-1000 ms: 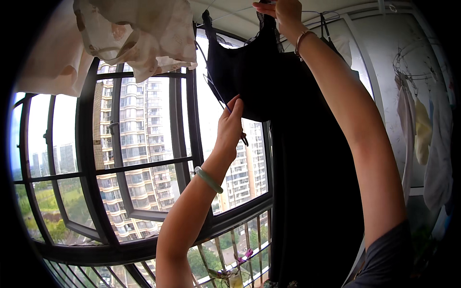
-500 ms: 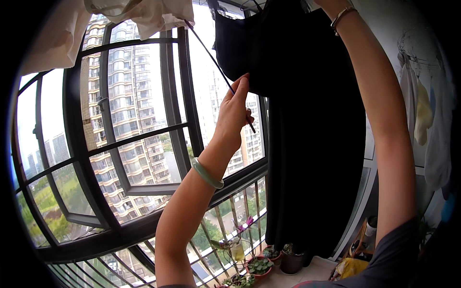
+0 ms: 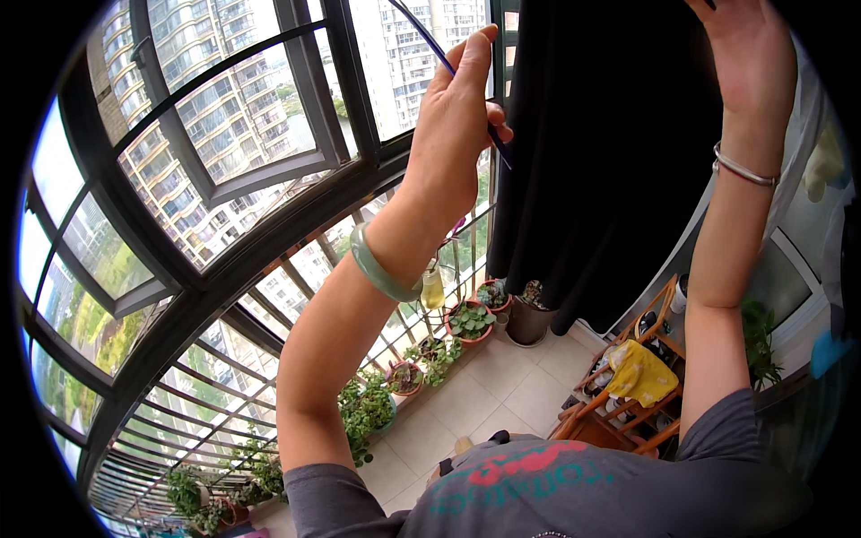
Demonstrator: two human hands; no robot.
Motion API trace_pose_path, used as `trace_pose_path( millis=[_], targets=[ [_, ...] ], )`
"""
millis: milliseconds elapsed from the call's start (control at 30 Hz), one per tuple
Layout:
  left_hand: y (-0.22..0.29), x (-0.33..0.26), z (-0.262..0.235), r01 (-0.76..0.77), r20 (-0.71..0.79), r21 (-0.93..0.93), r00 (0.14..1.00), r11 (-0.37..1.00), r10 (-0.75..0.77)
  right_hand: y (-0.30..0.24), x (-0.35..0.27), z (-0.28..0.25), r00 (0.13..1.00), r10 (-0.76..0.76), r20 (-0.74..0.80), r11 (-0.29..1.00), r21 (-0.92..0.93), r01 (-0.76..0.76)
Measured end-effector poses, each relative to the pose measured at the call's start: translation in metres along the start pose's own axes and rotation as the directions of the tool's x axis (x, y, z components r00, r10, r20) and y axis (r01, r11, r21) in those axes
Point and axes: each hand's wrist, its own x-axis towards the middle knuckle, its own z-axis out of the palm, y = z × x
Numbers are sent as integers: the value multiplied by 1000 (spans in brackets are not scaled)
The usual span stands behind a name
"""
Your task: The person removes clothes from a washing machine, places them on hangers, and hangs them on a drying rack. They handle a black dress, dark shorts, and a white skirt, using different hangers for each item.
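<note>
My left hand (image 3: 457,108) is closed round a thin dark-blue rod (image 3: 421,31), which slants up to the left past the top edge. The rod's lower end sticks out below my fingers, in front of a long black dress (image 3: 619,143). The dress hangs down the middle right, its upper part out of view. My right hand (image 3: 753,63) is raised beside the dress at the top right. Its palm shows, but most of the fingers are cut off by the edge, so what they hold is hidden.
Dark-framed windows (image 3: 224,193) stand open on the left, above a metal railing (image 3: 179,399). Potted plants (image 3: 471,320) line the tiled floor (image 3: 475,386) beneath. At the lower right a wooden rack (image 3: 596,430) carries a yellow cloth (image 3: 644,372). A pale garment (image 3: 821,170) hangs far right.
The view has tipped downward, bringing the floor, plants and my shirt into sight. The white fabric at the top left has gone out of view. My left hand still grips the rod.
</note>
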Motion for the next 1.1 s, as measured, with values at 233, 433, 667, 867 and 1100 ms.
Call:
trace_pose_path(
  millis=[233, 433, 667, 867, 1100],
  targets=[
    [-96, -80, -27, 262, -285, -84, 918, 962, -275, 30, -186, 76, 672, 592, 446, 804, -269, -530],
    [-132, -167, -58, 212, -522, -37, 829, 977, -200, 11, -279, 132, 520, 577, 629, 800, -309, -514],
    [-94, -292, -95, 305, -770, 94, 626, 948, -125, -40, -345, 217, 420, 451, 788, 726, -50, -686],
    [21, -360, -122, 168, -846, 223, 523, 960, 105, -117, -323, 301, 538, 239, 809, 693, 246, -677],
    [121, -498, -150, 182, -891, 362, 356, 914, 282, -241, -360, 425, 642, 118, 757, 620, 449, -643]
  ],
)
